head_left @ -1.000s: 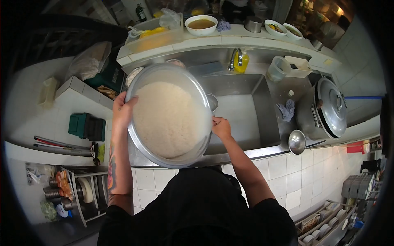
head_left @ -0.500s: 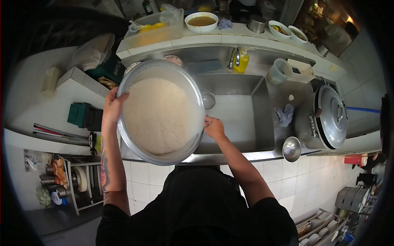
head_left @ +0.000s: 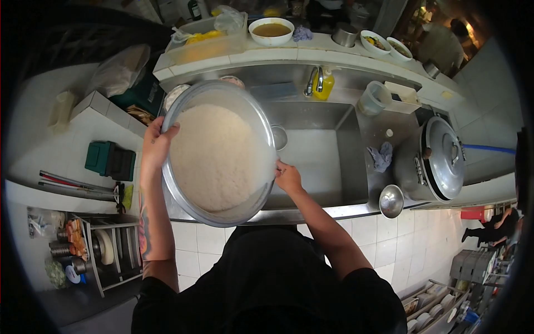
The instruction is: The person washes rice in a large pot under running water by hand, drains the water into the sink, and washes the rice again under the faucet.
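Observation:
A large round metal basin is held up, tilted, over the left part of the steel sink. Pale grains like rice fill much of it, with some cloudy liquid at the right side. My left hand grips the basin's left rim, thumb over the edge. On the right rim my right hand is closed. Whitish water covers the sink's bottom. Beside the basin, partly hidden by it, a small metal bowl sits in the sink.
Behind the sink stand a faucet and a yellow soap bottle. To the right are a clear tub, a cloth, a metal bowl and a big lidded pot. A person is at the far right.
The basin and both my hands have shifted left, mostly in the first half second. A person has come into view at the far right. Both hands keep their grip.

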The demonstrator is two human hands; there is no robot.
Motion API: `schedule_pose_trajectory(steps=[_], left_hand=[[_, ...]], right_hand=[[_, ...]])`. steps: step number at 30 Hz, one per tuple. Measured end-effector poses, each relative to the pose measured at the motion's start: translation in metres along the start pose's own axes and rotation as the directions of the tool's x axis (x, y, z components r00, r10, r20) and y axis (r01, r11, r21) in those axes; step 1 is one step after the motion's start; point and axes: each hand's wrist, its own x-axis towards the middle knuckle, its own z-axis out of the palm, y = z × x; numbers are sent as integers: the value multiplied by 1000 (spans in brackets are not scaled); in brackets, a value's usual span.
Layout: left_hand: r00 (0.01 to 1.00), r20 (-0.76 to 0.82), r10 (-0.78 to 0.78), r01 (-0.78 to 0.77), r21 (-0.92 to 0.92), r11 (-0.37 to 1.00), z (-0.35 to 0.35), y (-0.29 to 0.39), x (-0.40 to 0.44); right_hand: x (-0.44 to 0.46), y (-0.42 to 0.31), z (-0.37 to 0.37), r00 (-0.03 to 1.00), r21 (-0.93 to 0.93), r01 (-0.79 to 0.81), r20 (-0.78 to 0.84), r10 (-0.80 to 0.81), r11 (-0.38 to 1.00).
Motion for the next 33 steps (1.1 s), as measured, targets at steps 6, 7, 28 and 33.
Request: schedule_pose_trajectory(steps=[6,7,28,33], left_hand=[[1000,0,19,-19,-78,997,1,0,0],[1000,0,19,-19,-83,996,2,3,-1],[984,173,33,22,-308,951,5,14,-12],[995,92,-23,45,-247,968,2,12,-10]], right_hand=[[-2,13,18,997,158,-43,-62,53,986],[-1,13,18,997,154,-43,-63,53,987],[6,41,38,989,672,-129,29,148,729],[6,33,25,990,734,-139,78,121,665]])
